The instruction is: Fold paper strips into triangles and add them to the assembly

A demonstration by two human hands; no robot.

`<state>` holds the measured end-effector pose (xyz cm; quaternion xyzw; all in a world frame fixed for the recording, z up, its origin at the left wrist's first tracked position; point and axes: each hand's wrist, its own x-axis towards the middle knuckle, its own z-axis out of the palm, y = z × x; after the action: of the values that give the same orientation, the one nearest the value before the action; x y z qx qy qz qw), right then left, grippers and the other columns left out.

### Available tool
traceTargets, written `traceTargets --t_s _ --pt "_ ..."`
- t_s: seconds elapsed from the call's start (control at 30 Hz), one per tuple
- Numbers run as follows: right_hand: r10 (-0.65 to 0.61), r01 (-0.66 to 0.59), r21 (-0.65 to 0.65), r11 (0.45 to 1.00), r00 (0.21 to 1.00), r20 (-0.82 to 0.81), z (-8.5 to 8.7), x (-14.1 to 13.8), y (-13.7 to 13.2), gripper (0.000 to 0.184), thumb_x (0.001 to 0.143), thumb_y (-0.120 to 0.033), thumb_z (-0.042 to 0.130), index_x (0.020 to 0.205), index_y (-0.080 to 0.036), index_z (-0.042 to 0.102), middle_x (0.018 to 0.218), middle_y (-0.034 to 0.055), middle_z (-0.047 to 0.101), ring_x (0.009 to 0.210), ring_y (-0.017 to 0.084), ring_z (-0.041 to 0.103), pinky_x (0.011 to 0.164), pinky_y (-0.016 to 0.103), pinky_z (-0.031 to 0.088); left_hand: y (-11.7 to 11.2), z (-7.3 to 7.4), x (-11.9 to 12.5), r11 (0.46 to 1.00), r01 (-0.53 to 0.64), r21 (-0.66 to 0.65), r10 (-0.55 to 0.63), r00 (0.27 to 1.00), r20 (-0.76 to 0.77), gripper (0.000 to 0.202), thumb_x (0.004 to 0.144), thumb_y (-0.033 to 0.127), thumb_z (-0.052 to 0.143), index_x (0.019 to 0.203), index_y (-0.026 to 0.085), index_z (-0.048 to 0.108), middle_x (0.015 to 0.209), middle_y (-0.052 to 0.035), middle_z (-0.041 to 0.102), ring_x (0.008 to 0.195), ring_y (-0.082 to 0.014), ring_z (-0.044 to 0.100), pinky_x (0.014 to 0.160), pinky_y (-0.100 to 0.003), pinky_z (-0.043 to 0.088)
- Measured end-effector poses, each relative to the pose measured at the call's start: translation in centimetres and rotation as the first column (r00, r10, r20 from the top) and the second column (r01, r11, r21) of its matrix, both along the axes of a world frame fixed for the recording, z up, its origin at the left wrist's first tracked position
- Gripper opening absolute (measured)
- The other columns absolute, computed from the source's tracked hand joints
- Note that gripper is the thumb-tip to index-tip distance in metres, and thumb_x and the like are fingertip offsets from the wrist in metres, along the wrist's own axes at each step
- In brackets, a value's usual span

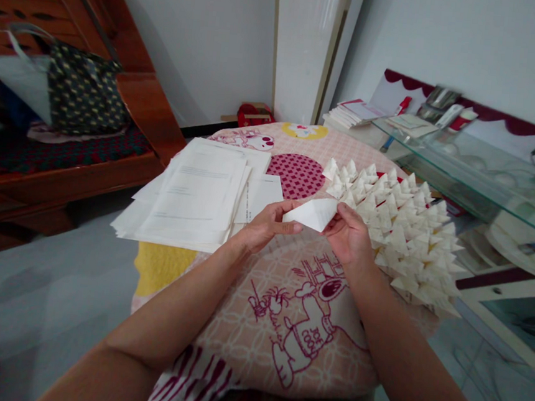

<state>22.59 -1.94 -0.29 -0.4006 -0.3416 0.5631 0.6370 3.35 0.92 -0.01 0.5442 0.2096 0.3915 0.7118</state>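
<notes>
Between my two hands, just above the tablecloth, is a small folded piece of white paper [312, 213] with slanted edges. My left hand [265, 225] pinches its left end between thumb and fingers. At the right end my right hand [351, 234] grips it the same way. Left of my hands lies a stack of white paper sheets [193, 188], some with faint print. To the right, many pointed folded paper pieces [394, 227] stand in close rows, their tips up.
A pink patterned cloth [256, 324] covers the table. At the right stands a glass-topped shelf unit [480, 172] with papers and small items on it. On the left, a wooden bench [149, 109] holds a dark patterned bag [85, 88]. A white wall is behind.
</notes>
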Motion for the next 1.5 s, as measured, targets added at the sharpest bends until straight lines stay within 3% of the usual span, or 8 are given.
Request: traceTargets --t_s 0.2,0.37,0.47,0.6,0.67,0.8,1.17,1.5 --pt "0.086 -0.088 0.049 0.995 0.996 0.025 0.2 -0.1 -0.2 0.016 0.067 -0.034 0.065 0.077 -0.022 0.06 0.066 0.0007 0.069 0.057 0.018 0.066 0.054 0.031 0.056 0.0 0.2 0.0 0.991 -0.115 -0.071 0.118 0.992 0.052 0.033 0.062 0.027 0.087 0.085 0.015 0.067 0.082 -0.0021 0.067 0.074 -0.0122 0.058 0.071 -0.025 0.048" --pt "0.2 -0.205 0.004 0.979 0.96 0.193 -0.2 -0.3 -0.3 0.013 0.064 -0.028 0.067 0.072 -0.019 0.066 0.061 0.0016 0.07 0.052 0.015 0.064 0.053 0.029 0.054 0.4 0.5 -0.4 0.973 -0.218 -0.08 0.229 0.958 0.174 0.029 0.064 0.027 0.082 0.085 0.018 0.064 0.081 0.0003 0.064 0.076 -0.013 0.059 0.074 -0.026 0.05" --pt "0.105 -0.095 -0.045 0.994 0.89 0.443 -0.8 -0.1 -0.1 0.012 0.061 -0.022 0.069 0.072 -0.018 0.07 0.063 0.0012 0.07 0.05 0.014 0.062 0.046 0.025 0.047 0.5 0.6 -0.7 0.959 -0.283 0.025 0.276 0.95 0.143 0.025 0.068 0.028 0.079 0.083 0.018 0.063 0.078 0.0008 0.063 0.073 -0.0127 0.058 0.072 -0.026 0.049" --pt "-0.168 0.119 0.12 0.986 0.743 0.648 -0.9 0.2 -0.2 0.016 0.067 -0.019 0.067 0.081 -0.02 0.076 0.063 -0.0004 0.069 0.05 0.013 0.059 0.044 0.023 0.041 0.0 0.8 -0.8 0.918 -0.249 0.307 0.283 0.957 -0.069 0.017 0.074 0.026 0.073 0.083 0.016 0.062 0.078 -0.0002 0.064 0.072 -0.0129 0.057 0.072 -0.027 0.046" --pt "-0.177 0.093 0.166 0.982 0.765 0.619 -0.5 0.1 -0.5 0.017 0.076 -0.026 0.067 0.088 -0.02 0.077 0.059 -0.0002 0.068 0.049 0.013 0.059 0.043 0.023 0.04 -0.4 0.9 -0.7 0.873 -0.181 0.452 0.295 0.936 -0.195 0.012 0.078 0.024 0.068 0.085 0.016 0.063 0.079 -0.0008 0.064 0.075 -0.0137 0.057 0.074 -0.028 0.045" --pt "0.009 -0.078 0.11 0.991 0.851 0.525 0.3 -0.3 -1.0 0.017 0.077 -0.036 0.074 0.084 -0.02 0.076 0.06 0.0001 0.068 0.043 0.011 0.053 0.037 0.023 0.034 -1.1 1.0 -0.5 0.794 -0.09 0.601 0.333 0.892 -0.306 0.015 0.081 0.02 0.061 0.095 0.016 0.064 0.083 -0.0013 0.064 0.078 -0.0144 0.056 0.075 -0.029 0.044" --pt "0.162 -0.199 0.032 0.979 0.873 0.46 0.4 -0.4 -1.0 0.024 0.071 -0.038 0.082 0.076 -0.018 0.071 0.05 -0.0036 0.06 0.037 0.007 0.048 0.033 0.018 0.029 -1.1 0.3 -0.3 0.732 -0.066 0.678 0.366 0.878 -0.309 0.024 0.083 0.016 0.06 0.106 0.018 0.055 0.087 0.0001 0.067 0.081 -0.0132 0.062 0.079 -0.029 0.049" --pt "0.143 -0.177 0.019 0.984 0.848 0.51 0.5 -0.9 -1.1 0.029 0.074 -0.044 0.078 0.076 -0.017 0.069 0.048 -0.0031 0.059 0.037 0.008 0.05 0.033 0.019 0.034 -1.3 -0.4 0.3 0.666 -0.165 0.727 0.519 0.803 -0.293 0.005 0.083 0.019 0.059 0.086 0.017 0.055 0.074 0.003 0.06 0.067 -0.0096 0.057 0.066 -0.024 0.045"
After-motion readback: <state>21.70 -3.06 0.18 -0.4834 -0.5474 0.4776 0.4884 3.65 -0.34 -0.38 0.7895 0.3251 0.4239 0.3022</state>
